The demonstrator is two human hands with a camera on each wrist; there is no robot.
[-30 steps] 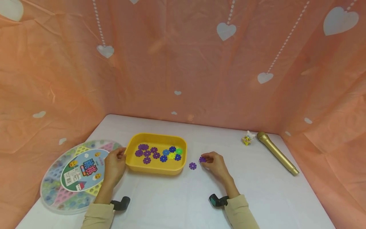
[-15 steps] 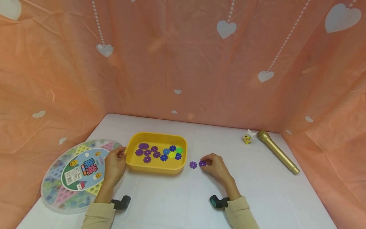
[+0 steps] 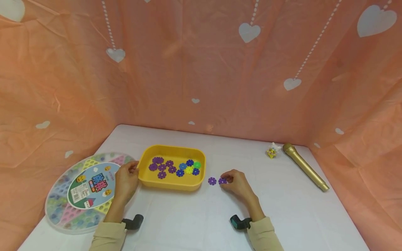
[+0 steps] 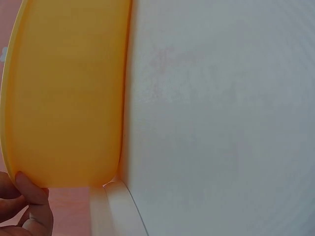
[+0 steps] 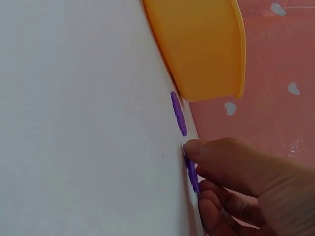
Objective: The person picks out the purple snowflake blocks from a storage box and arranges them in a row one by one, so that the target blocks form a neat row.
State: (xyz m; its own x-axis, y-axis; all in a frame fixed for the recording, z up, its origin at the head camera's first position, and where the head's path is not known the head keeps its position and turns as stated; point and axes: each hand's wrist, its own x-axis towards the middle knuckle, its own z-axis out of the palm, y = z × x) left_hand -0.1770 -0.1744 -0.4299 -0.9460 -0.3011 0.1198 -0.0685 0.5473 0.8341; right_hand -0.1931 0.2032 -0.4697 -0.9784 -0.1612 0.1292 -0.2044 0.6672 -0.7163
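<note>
My left hand (image 3: pixel 127 181) pinches the left rim of a yellow tray (image 3: pixel 169 185); in the left wrist view its thumb (image 4: pixel 30 189) lies against the tray wall. Inside the tray are several purple snowflake discs (image 3: pixel 161 167) on the left, with blue, green and yellow discs (image 3: pixel 189 170) on the right. On the table to the right of the tray lies one purple snowflake disc (image 3: pixel 212 181). Just right of it, my right hand (image 3: pixel 237 183) holds another purple snowflake disc (image 5: pixel 192 172) between thumb and fingers, low at the white tabletop.
A round Chinese checkers set (image 3: pixel 91 188) lies at the left, partly behind the left forearm. At the back right are a small toy figure (image 3: pixel 272 150) and a gold microphone (image 3: pixel 305 168). A pink curtain (image 3: pixel 213 69) stands behind the white table (image 3: pixel 188 223).
My right hand has lowered its purple snowflake disc slightly, and the disc now lies flatter beside the one on the table. The left hand stays at the tray rim.
</note>
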